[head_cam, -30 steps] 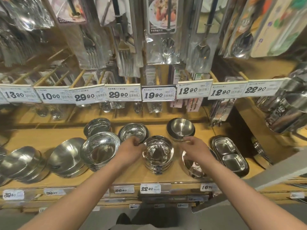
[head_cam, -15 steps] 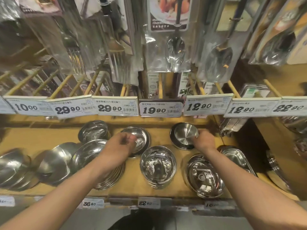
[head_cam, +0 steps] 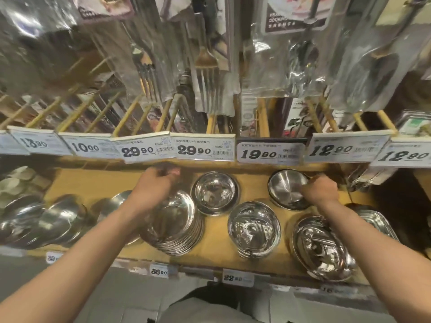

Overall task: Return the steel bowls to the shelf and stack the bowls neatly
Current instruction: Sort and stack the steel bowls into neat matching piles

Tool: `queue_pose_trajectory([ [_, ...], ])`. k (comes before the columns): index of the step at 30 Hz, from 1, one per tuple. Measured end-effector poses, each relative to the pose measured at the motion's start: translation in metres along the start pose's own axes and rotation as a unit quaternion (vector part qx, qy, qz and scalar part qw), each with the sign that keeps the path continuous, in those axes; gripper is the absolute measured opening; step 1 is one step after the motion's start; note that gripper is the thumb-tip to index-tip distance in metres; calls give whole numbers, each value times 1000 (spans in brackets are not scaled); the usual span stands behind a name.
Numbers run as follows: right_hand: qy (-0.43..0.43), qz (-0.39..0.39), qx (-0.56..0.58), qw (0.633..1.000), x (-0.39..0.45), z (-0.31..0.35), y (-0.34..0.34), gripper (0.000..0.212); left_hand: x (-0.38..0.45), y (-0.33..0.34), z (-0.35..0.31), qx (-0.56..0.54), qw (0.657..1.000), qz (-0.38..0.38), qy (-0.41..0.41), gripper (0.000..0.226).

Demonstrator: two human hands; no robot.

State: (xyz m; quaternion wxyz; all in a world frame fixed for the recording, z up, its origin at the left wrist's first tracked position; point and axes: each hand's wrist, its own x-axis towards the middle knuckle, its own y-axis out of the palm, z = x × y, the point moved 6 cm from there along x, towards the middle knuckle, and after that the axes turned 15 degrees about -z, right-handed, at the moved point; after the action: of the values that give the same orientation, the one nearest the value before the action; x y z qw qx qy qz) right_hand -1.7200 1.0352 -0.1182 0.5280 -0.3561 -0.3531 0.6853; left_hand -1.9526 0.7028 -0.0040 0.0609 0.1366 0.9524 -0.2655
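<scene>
On the wooden shelf [head_cam: 217, 250], shiny steel bowls [head_cam: 254, 229] sit stacked

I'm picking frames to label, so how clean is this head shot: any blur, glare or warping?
Head view: motion blur smears the left hand and hanging cutlery packs; ceiling-light glare mirrors in the steel bowls; wide-angle distortion bows the price tags.

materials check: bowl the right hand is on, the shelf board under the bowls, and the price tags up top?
Bowl at the right hand: looks like stainless steel, brushed satin inside, dark outer rim; soft sheen rather than mirror reflections.
Shelf board: seemingly wood or wood-look laminate, matte tan; grain cannot be made out.
Price tags: probably printed paper in holders, white and matte with black digits and barcodes; blur leaves the holders' material open.
</scene>
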Motion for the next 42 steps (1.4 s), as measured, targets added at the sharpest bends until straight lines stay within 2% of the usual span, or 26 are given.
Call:
queue_pose_trajectory([
  [2,31,37,51,998,-6,-1,-4,36,-3,-6,4,-20,1000,-1,-21,12],
  [6,99,106,194,970,-30,-4,-14,22,-16,-10,16,-60,998,4,-32,12],
  [10,127,152,298,934,-61,4,-34,23,-30,-9,35,-65,997,4,-46,14],
  [13,122,155,325,925,-77,8,-52,28,-43,-11,45,-81,995,14,-51,13],
  [17,118,155,325,926,-98,14,-75,21,-57,-20,47,-80,996,11,-47,12],
  [20,131,156,363,909,-124,26,-84,27,-63,-27,45,-74,997,14,-31,13],
  [22,125,171,387,897,-148,40,-83,14,-65,-30,46,-91,995,22,-32,15],
  [25,89,207,374,900,-186,68,-75,13,-70,-39,50,-141,988,51,-48,11],
  [27,71,230,365,899,-211,90,-66,25,-74,-50,51,-172,980,83,-51,5],
  [30,27,262,355,897,-251,129,-43,31,-77,-75,57,-209,967,123,-74,28],
  [33,1,292,346,892,-294,171,-5,26,-67,-120,73,-206,970,93,-87,41],
  [36,-14,321,343,883,-339,215,43,33,-39,-181,105,-178,981,22,-79,28],
  [39,-14,344,335,877,-385,257,98,40,-2,-236,147,-139,986,-4,-90,9],
  [42,0,348,340,873,-423,298,150,41,41,-285,181,-92,993,-17,-78,12],
])
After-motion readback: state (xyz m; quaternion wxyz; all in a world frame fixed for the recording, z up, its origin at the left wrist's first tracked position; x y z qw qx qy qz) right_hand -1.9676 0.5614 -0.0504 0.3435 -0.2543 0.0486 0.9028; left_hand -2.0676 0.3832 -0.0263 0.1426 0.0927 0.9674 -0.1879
